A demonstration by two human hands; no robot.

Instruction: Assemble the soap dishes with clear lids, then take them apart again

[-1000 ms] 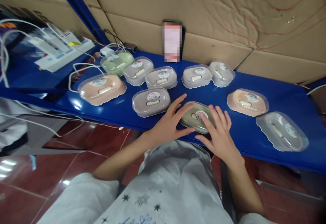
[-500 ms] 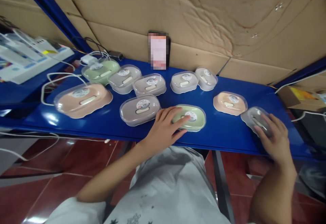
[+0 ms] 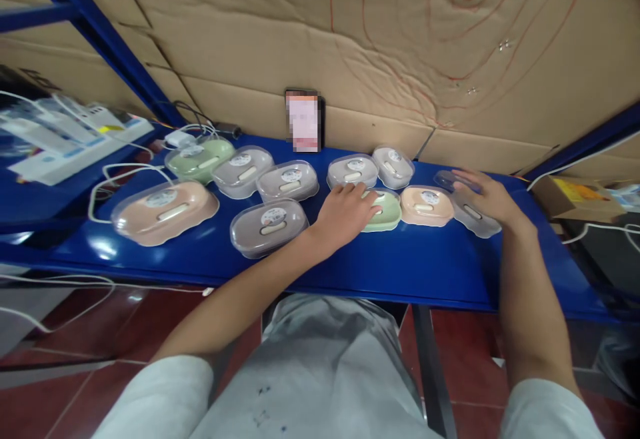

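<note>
Several oval plastic boxes with clear domed lids, round labels and pale slot-like tabs sit on the blue shelf [image 3: 400, 272]. My left hand [image 3: 345, 219] has its bent fingers on the left end of a light green box [image 3: 387, 212], partly covering it. Touching that box's right side is a peach box [image 3: 427, 204]. Beyond it, my right hand [image 3: 493, 199] grips a tilted grey box [image 3: 475, 218], its fingers across the far part. A grey box [image 3: 270, 227] rests left of my left hand, and two more grey boxes [image 3: 353, 171] [image 3: 394, 167] stand behind the green one.
A phone [image 3: 304, 121] leans on the cardboard wall [image 3: 240, 46]. At left are a larger peach box [image 3: 165, 212], another green box [image 3: 200, 159], white cables [image 3: 95, 192] and a power strip [image 3: 90, 152]. An open carton [image 3: 575, 196] stands at right.
My hands have moved the green and grey boxes farther back on the shelf. The gap between the green and peach boxes has closed, and the grey box has turned beside the peach one.
</note>
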